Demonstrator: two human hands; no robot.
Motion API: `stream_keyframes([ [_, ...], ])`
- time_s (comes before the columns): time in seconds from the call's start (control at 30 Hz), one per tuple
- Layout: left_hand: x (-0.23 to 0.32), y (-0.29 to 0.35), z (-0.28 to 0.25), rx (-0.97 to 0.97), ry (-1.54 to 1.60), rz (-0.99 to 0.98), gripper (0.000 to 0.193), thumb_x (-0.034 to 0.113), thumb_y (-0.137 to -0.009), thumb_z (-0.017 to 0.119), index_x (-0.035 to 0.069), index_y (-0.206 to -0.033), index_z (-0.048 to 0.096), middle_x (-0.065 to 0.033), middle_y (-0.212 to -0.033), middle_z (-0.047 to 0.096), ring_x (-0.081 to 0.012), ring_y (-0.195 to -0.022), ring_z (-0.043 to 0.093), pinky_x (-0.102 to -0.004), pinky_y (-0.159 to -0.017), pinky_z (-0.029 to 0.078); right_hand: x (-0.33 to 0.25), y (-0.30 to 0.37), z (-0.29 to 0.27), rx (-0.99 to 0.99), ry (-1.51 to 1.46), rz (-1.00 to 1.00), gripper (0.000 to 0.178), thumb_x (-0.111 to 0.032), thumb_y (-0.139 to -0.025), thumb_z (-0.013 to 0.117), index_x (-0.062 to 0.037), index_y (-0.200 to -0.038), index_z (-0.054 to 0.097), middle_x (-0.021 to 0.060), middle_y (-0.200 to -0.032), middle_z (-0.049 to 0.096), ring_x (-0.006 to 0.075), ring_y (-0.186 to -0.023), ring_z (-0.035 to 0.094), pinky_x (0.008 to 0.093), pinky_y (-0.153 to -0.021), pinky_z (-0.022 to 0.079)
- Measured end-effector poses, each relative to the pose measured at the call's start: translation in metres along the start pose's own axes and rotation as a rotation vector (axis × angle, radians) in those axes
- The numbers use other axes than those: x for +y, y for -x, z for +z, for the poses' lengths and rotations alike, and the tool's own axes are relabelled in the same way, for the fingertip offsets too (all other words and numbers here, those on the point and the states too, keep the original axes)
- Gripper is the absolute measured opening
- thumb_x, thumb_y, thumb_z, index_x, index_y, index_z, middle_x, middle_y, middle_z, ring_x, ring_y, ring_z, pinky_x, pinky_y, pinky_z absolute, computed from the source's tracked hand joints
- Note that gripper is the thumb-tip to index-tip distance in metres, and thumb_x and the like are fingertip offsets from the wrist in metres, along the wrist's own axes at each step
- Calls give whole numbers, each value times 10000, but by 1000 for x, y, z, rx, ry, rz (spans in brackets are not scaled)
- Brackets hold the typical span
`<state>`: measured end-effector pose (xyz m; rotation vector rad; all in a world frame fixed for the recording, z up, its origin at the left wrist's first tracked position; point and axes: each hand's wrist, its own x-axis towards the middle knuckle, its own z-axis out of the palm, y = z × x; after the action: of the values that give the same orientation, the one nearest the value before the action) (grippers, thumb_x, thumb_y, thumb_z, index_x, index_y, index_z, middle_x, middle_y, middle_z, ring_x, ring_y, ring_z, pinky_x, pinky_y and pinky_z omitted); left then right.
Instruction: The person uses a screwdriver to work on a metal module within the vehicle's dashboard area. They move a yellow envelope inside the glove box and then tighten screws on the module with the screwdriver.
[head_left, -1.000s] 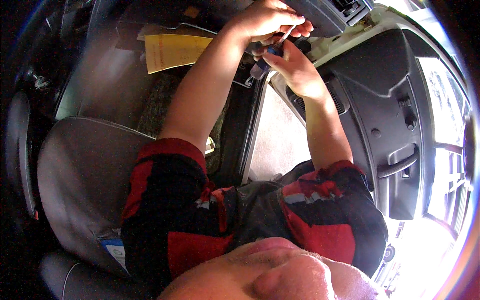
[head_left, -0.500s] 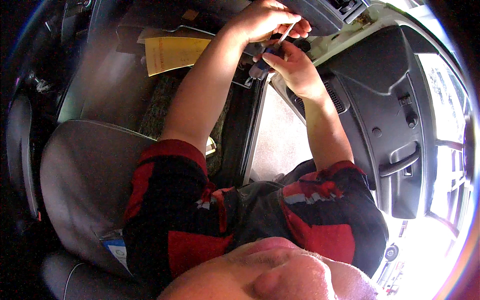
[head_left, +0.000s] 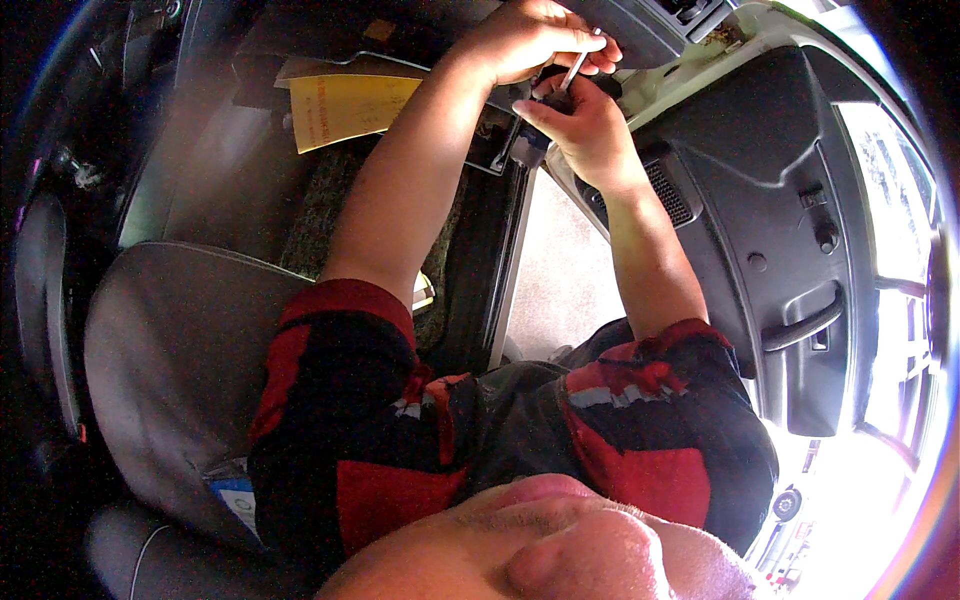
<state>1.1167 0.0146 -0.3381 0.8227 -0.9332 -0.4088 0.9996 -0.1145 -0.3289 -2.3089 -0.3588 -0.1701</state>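
Note:
A screwdriver (head_left: 573, 72) slants between my two hands under the dashboard edge, its thin metal shaft pointing up and right. My right hand (head_left: 596, 135) has its fingers curled about the dark handle, with the thumb stretched out to the left. Most of that handle is hidden by the hand; a bluish, see-through piece shows below the thumb. Around the tip end of the shaft, the thumb and fingers of my left hand (head_left: 535, 42) are closed. Whatever the tip meets is hidden.
The dark dashboard (head_left: 640, 30) overhangs my hands. To the right stands the open car door (head_left: 720, 160) with its pull handle (head_left: 800, 325). A yellow envelope (head_left: 350, 108) lies left of my left forearm. A grey seat (head_left: 180, 340) is at the left.
My right hand has shifted its grip on the screwdriver; its thumb has lifted away from the handle and points left. My left hand stays nearly where it was.

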Motion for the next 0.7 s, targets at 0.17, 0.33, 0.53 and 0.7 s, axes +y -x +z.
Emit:
stream_keyframes([
  [0.17,2,-2,0,50,-42,-65,198,68,-954,567,-78,-1055,654,-152,-989,697,-246,-913,686,-336,-812,561,35,-10,7,-82,-257,-46,414,-263,-888,719,4,-1171,577,97,-1055,653,137,-983,590,285,-906,452],
  [0.33,5,0,5,37,-23,-19,202,89,-955,571,-61,-1057,659,-142,-993,700,-236,-908,686,-333,-812,560,5,0,-5,-198,-301,20,455,-239,-905,690,46,-1221,530,112,-1102,648,175,-1000,603,297,-929,444],
  [0.53,3,0,1,69,-60,-12,191,88,-957,563,-46,-1054,660,-138,-982,699,-234,-904,688,-335,-802,564,13,0,0,-138,-101,54,444,-217,-915,674,42,-1248,535,81,-1115,635,146,-1021,572,289,-925,437],
  [0.7,3,-1,5,60,-4,-19,196,83,-965,545,-49,-1056,658,-135,-978,699,-230,-903,688,-330,-797,564,29,-3,0,-184,-372,-39,384,-191,-921,655,35,-1217,566,57,-1092,630,120,-1019,555,283,-921,440],
])
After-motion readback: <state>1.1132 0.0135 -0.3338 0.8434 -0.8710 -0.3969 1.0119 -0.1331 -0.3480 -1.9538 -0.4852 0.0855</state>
